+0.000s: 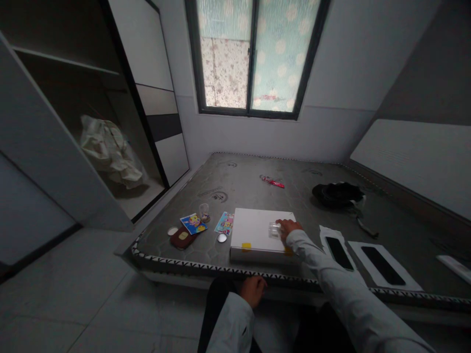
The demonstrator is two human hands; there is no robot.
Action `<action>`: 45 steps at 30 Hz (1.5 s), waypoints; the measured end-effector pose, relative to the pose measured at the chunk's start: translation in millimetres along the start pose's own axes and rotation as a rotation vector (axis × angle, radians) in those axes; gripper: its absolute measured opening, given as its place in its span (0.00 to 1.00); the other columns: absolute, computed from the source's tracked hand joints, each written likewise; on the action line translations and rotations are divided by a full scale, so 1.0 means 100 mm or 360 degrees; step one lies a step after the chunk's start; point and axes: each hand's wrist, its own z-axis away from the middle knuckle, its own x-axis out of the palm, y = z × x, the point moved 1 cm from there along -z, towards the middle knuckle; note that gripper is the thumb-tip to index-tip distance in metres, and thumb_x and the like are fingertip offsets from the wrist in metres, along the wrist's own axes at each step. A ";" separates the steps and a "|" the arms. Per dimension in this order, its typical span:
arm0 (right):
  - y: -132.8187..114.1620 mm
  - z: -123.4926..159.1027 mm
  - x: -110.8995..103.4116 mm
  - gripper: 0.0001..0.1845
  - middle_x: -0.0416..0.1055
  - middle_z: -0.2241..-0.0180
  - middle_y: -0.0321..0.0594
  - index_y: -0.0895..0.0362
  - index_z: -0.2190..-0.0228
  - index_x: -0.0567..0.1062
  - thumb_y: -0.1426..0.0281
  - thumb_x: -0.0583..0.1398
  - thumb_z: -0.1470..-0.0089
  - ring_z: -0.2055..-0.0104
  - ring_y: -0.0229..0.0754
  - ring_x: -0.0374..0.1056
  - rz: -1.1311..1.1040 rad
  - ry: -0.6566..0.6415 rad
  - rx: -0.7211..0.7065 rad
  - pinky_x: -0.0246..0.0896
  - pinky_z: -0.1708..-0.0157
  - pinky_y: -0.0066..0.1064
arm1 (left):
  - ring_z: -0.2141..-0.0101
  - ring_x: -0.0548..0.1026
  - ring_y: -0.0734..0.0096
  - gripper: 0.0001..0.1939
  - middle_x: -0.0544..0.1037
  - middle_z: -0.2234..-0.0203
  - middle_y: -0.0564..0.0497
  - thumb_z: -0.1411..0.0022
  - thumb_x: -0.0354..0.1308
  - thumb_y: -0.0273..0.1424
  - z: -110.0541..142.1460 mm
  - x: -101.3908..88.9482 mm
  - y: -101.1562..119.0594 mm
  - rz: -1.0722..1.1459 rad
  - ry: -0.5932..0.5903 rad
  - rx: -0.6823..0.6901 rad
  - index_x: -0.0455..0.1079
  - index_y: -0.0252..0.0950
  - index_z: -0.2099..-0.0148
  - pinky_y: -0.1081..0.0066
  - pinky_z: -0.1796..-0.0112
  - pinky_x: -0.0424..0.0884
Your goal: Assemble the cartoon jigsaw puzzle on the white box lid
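My right hand (289,229) reaches out over a flat white box (253,235), its fingers resting on a small clear plastic piece (274,230) on the lid. Strips of yellow tape (246,246) mark the box's near edge. Left of the box lie a round silver disc (221,238), a printed card (224,223), and a brown case (183,238). My left hand (253,289) hangs lower, curled at the mattress's front edge, well away from the box, and shows nothing in it.
The box stands on a bare grey mattress (243,181). On it are a small glass (204,212), a red wrapper (272,181), a black bag (336,193), and two black slabs on white sheets (382,265). A wardrobe (91,98) stands left, and a window (253,54) faces me.
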 end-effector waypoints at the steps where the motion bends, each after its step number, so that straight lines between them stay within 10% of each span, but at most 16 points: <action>1: -0.01 0.00 -0.01 0.30 0.70 0.46 0.45 0.51 0.40 0.65 0.64 0.62 0.43 0.45 0.52 0.66 0.0032 -0.0007 -0.0020 0.58 0.45 0.52 | 0.65 0.79 0.68 0.19 0.82 0.70 0.51 0.32 0.45 0.34 0.00 0.00 0.00 0.0008 0.0003 0.0002 0.78 0.38 0.58 0.72 0.62 0.67; 45: -0.48 -0.50 -0.47 0.20 0.69 0.46 0.45 0.56 0.48 0.72 0.60 0.60 0.38 0.48 0.46 0.69 0.0591 -0.0197 -0.0172 0.68 0.49 0.47 | 0.66 0.78 0.67 0.19 0.82 0.69 0.50 0.32 0.45 0.34 0.00 -0.02 0.01 0.0126 -0.0002 -0.0046 0.78 0.38 0.57 0.71 0.63 0.68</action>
